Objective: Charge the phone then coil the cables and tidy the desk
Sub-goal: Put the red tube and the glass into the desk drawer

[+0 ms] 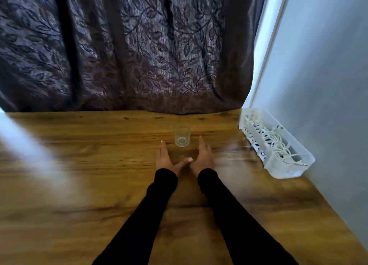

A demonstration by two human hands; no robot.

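Note:
A white plastic basket (pixel 288 168) stands at the desk's right edge against the wall, with white coiled cables (pixel 275 145) lying inside it. My left hand (pixel 166 159) and my right hand (pixel 203 157) rest flat on the wooden desk (pixel 99 185), side by side near the middle, fingers stretched forward and thumbs touching. Both hands hold nothing. A small clear glass (pixel 182 136) stands just beyond my fingertips, between the two hands. No phone is in view.
A dark leaf-patterned curtain (pixel 139 55) hangs behind the desk's far edge. A pale wall (pixel 328 75) runs along the right side. A bright patch of light falls across the desk's left part.

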